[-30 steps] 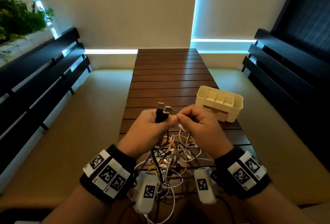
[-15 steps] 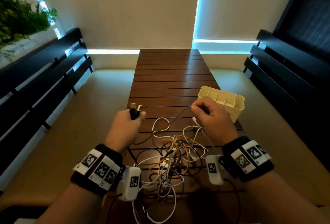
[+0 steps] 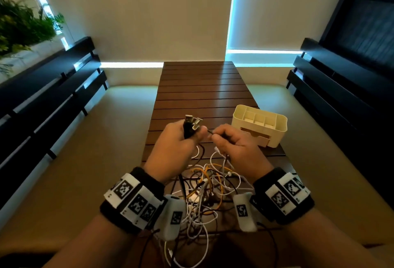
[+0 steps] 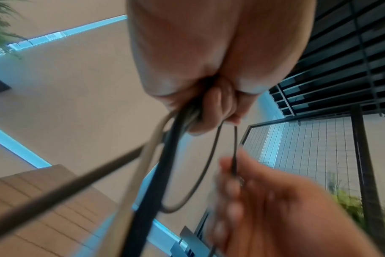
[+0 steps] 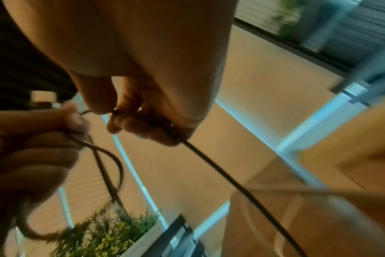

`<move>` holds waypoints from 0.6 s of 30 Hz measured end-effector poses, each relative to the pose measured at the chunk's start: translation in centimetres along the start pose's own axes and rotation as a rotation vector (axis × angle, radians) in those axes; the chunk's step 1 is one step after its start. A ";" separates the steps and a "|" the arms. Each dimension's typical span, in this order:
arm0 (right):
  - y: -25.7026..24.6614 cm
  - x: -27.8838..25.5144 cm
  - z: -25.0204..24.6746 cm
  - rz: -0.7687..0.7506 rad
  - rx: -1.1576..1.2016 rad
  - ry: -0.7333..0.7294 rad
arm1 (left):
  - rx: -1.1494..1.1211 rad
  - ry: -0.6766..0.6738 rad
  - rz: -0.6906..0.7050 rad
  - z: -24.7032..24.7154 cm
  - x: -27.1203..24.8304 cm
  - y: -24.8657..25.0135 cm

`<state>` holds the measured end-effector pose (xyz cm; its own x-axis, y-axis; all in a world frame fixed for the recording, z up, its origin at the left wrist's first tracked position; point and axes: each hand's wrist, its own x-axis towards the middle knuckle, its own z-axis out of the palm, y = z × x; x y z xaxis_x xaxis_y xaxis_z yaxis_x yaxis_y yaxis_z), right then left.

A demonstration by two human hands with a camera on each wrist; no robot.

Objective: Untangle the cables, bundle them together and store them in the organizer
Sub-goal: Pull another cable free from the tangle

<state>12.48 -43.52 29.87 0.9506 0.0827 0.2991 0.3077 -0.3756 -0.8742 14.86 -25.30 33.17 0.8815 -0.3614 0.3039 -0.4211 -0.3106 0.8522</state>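
My left hand (image 3: 181, 141) grips a bunch of cable ends, their USB plugs (image 3: 193, 122) sticking up above the fist. In the left wrist view several dark and grey strands (image 4: 165, 156) hang out below the curled fingers (image 4: 213, 106). My right hand (image 3: 232, 141) pinches a thin dark cable (image 5: 220, 170) right beside the left thumb. A tangle of white, orange and dark cables (image 3: 210, 188) lies on the wooden table (image 3: 202, 88) under both wrists. The cream organizer (image 3: 261, 124) stands on the table just right of my right hand.
The slatted table runs away from me between beige cushioned benches (image 3: 89, 150) with dark slatted backs (image 3: 42, 88). A planter with green plants (image 3: 19, 26) sits at the far left. Bare slats stretch beyond the organizer.
Half a second ago my hands were spread apart with the cable stretched between them. Now they have come back together above the tangle, the left still holding the plugs.
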 end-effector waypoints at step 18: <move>0.3 0.5 -0.6 -0.003 -0.236 -0.003 | 0.207 0.080 -0.123 -0.3 0.2 0.1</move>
<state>12.99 -44.12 29.93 0.9501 0.0864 0.2998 0.2925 -0.5811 -0.7594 15.05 -25.08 33.42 0.9395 -0.2418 0.2427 -0.3370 -0.5243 0.7820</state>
